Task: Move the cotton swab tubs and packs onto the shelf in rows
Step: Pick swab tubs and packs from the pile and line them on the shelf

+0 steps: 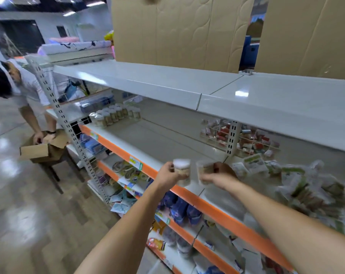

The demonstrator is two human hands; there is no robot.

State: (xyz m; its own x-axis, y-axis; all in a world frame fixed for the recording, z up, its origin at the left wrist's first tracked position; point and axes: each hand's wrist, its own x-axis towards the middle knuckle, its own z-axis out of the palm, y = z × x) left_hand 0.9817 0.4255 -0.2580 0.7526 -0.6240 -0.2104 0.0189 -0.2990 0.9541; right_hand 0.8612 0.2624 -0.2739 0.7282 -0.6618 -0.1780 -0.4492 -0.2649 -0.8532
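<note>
Shelf (157, 143), white board with an orange front edge: the landmark for all entries below.

Left hand (167, 172): raised just in front of the shelf's orange edge; fingers curled round a clear tub of cotton swabs (182, 172); tub upright, its white lid on top, held above the edge and not resting on the board.

Right hand (220, 173): just to the right of the left hand, at the same height before the shelf; fingers wrapped round a second tub (204, 172); this tub tilted, blurred by motion; the two tubs near each other, whether they touch cannot be told.

Row of tubs (114, 115): standing upright at the far left end of the shelf, in close ranks.

Heap of packs (298, 180): green-and-white bags lying jumbled at the right end of the shelf; much blurred.

Wire basket of small red and white goods (240, 138): at the back of the shelf, right of centre.

Top board (167, 84): above the shelf, white; large cardboard boxes (179, 30) stand on it.

Lower shelves (179, 212): beneath, holding blue packets and mixed goods.

Another person (25, 91): left of the shelf, bent over an open carton (45, 149).
</note>
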